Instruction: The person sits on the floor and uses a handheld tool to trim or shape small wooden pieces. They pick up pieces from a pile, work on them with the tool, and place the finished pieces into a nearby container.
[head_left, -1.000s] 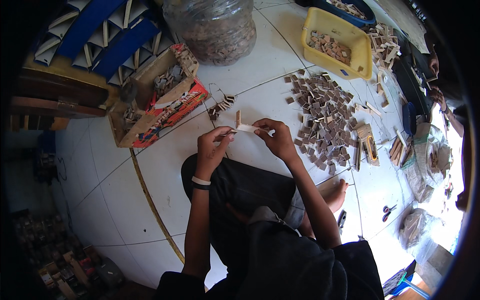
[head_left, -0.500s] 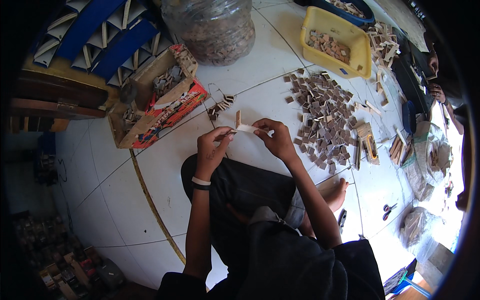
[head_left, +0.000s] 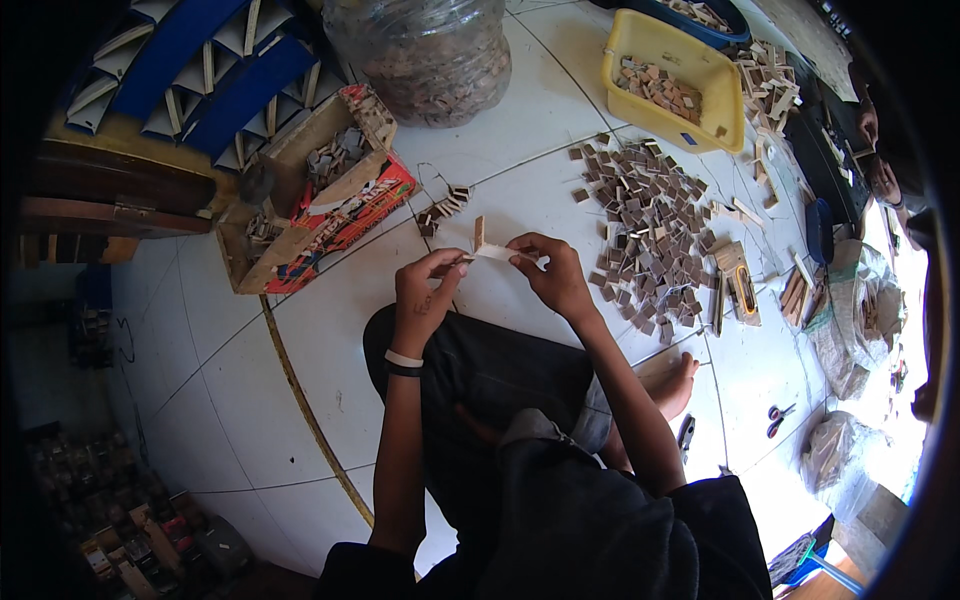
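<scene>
Above my lap, my left hand (head_left: 428, 290) and my right hand (head_left: 550, 272) face each other, each in a pinch. Between them is a small pale wooden piece (head_left: 496, 252), with a thin brown-faced strip (head_left: 480, 232) standing up from its left part. The fingers of my right hand grip its right end. My left fingertips close at its left end, partly covering what they hold. Just beyond lies a short row of small wooden pieces (head_left: 443, 211). A wide heap of small brown square tiles (head_left: 650, 220) spreads on the floor to the right of my right hand.
An open cardboard box (head_left: 340, 215) of small pieces sits at left. Behind are a filled plastic bag (head_left: 430, 75) and a yellow tub (head_left: 725, 130) with tiles. A yellow cutter (head_left: 742, 290), pliers (head_left: 686, 436) and scissors (head_left: 778, 420) lie right. Another person's hands (head_left: 880, 175) show far right.
Both hands keep their pinch on the wooden piece, which has shifted only very slightly. The other person's hands at far right have moved a little.
</scene>
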